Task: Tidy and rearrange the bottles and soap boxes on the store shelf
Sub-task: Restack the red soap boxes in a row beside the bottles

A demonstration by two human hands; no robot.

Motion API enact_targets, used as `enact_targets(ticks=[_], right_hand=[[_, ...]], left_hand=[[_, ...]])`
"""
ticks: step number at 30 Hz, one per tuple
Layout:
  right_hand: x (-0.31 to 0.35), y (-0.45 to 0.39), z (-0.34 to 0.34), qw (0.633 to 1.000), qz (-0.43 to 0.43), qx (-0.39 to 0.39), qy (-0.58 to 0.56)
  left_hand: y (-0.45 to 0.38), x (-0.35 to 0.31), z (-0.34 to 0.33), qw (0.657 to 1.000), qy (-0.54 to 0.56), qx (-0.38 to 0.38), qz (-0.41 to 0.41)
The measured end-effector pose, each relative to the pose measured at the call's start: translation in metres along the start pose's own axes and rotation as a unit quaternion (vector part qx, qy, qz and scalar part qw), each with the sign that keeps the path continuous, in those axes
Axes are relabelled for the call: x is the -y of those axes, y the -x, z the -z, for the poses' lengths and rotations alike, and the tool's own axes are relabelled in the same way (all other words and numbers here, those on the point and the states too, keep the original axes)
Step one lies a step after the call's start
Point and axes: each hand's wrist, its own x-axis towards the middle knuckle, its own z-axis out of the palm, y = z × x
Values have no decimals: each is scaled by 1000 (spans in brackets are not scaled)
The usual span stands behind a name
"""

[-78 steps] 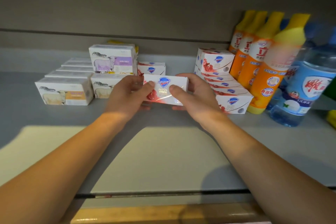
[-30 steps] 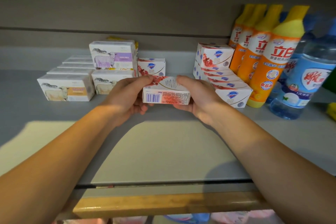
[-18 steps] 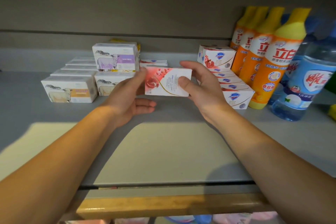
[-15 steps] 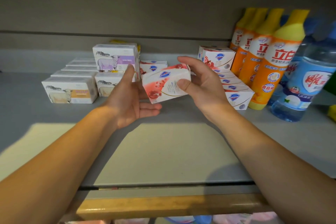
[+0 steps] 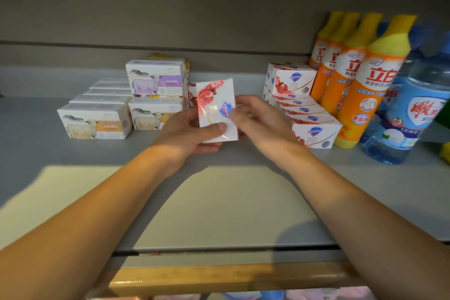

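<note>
Both hands hold a white and red soap box point(image 5: 215, 102) upright on end, above the middle of the grey shelf point(image 5: 219, 202). My left hand point(image 5: 187, 130) grips its lower left side, thumb across the front. My right hand point(image 5: 259, 120) pinches its right edge. A row of matching red and white soap boxes point(image 5: 309, 117) runs front to back on the right, with one more box on top at the back. Left of centre stand white sheep-print soap boxes point(image 5: 96, 122) in rows, one purple-labelled box point(image 5: 155, 78) stacked on another.
Several orange bottles with yellow caps point(image 5: 360, 80) line the right side. A blue-labelled clear bottle point(image 5: 411, 114) stands beside them at the right edge. Another red and white box point(image 5: 192, 94) sits behind the held one. A wooden rail point(image 5: 194, 277) fronts the shelf.
The held soap box was turned from lying lengthwise to standing on end, front face towards me. My left hand closed round its lower side.
</note>
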Motion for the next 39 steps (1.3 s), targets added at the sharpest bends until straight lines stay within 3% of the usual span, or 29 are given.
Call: enact_targets(ticks=[2, 6, 11, 15, 18, 26, 30, 34, 39], right_hand=[[-1, 2, 0, 998, 26, -3, 50], [4, 0, 9, 998, 41, -4, 51], [5, 3, 11, 992, 50, -10, 111], [5, 1, 9, 992, 28, -80, 98], [3, 2, 5, 991, 12, -98, 95], [18, -3, 29, 971, 86, -77, 208], [22, -16, 58, 957, 89, -121, 247], [16, -28, 95, 914, 70, -174, 359], [4, -39, 108, 865, -3, -154, 477]], left_hand=[[-2, 1, -4, 997, -56, -30, -37], [-3, -8, 2, 995, 42, -65, -64], [-1, -9, 10, 997, 9, -14, -73], [-2, -9, 10, 992, 115, 0, -60], [-2, -8, 8, 990, 126, -11, -60], [-4, -1, 3, 987, -77, -50, -134], [-7, 8, 3, 973, -210, -44, -85], [-6, 11, 3, 897, -439, 41, -28], [-6, 12, -5, 835, -538, 97, -58]])
